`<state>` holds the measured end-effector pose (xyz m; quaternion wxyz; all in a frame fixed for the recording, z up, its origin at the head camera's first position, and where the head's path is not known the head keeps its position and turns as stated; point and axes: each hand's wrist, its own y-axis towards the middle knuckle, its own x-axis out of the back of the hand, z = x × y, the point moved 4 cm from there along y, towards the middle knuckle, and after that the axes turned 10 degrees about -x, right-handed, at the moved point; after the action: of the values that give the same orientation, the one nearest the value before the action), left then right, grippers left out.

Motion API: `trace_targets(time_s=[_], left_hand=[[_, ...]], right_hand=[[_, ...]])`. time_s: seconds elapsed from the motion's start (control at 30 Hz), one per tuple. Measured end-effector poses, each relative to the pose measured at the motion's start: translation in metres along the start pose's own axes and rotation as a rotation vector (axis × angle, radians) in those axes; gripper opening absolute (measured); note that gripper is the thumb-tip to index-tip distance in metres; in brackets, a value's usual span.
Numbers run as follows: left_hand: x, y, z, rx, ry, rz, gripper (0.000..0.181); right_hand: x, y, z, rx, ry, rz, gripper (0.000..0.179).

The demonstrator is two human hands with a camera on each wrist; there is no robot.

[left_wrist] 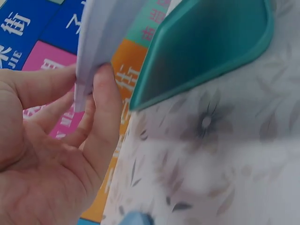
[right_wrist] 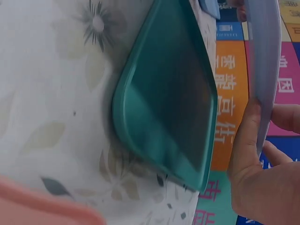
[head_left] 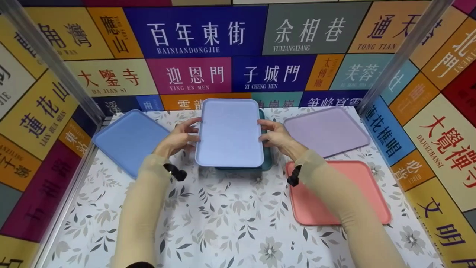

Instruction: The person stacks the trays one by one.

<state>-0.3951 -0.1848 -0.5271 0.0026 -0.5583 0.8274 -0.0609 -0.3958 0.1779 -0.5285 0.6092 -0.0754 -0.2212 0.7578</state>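
One pale-blue tray point(head_left: 229, 132), aloft above a teal tray point(right_wrist: 166, 89); opposite edges clamped by left hand point(head_left: 177, 137) and right hand point(head_left: 279, 137). Step, apparently: two-handed transfer; next move likely calls for level, matched handling.

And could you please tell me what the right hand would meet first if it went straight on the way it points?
The right hand would first meet the pale blue tray, whose right edge it pinches. Beyond that, the line seems to run toward the lettered back wall, though depth is unclear.

Multicoloured walls point(head_left: 249, 56), Chinese lettering point(head_left: 158, 35); grey corner posts point(head_left: 404, 52); white leaf-and-flower-print tabletop point(head_left: 223, 212).
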Motion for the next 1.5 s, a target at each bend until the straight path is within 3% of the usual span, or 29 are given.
trace_targets(time_s=[0.37,0.6,0.8,0.97,1.2,1.27,1.4,1.5], left_hand=[[-0.037,0.028,0.016,0.033,0.129,-0.093,0.096],[-0.047,0.034,0.02,0.075,0.246,-0.101,0.096],[-0.052,0.039,0.028,0.028,0.357,-0.127,0.092],[-0.051,0.051,0.035,0.048,0.505,-0.167,0.085],[-0.025,0.102,0.097,0.076,0.662,-0.155,0.082],[-0.022,0.108,0.106,0.072,0.675,-0.152,0.081],[-0.02,0.114,0.115,0.049,0.686,-0.154,0.08],[-0.025,0.107,0.107,0.057,0.719,-0.167,0.076]], right_hand=[[0.023,0.017,-0.014,-0.044,-0.022,-0.111,0.079],[0.025,0.027,-0.027,-0.074,0.001,-0.164,0.073],[0.023,0.031,-0.036,-0.076,-0.019,-0.205,0.068],[0.021,0.033,-0.039,-0.053,-0.027,-0.249,0.065],[0.02,0.034,-0.043,-0.014,-0.058,-0.303,0.06],[0.02,0.034,-0.044,-0.02,-0.078,-0.309,0.057],[0.021,0.031,-0.044,-0.018,-0.152,-0.328,0.049],[0.022,0.028,-0.044,-0.015,-0.212,-0.338,0.044]])
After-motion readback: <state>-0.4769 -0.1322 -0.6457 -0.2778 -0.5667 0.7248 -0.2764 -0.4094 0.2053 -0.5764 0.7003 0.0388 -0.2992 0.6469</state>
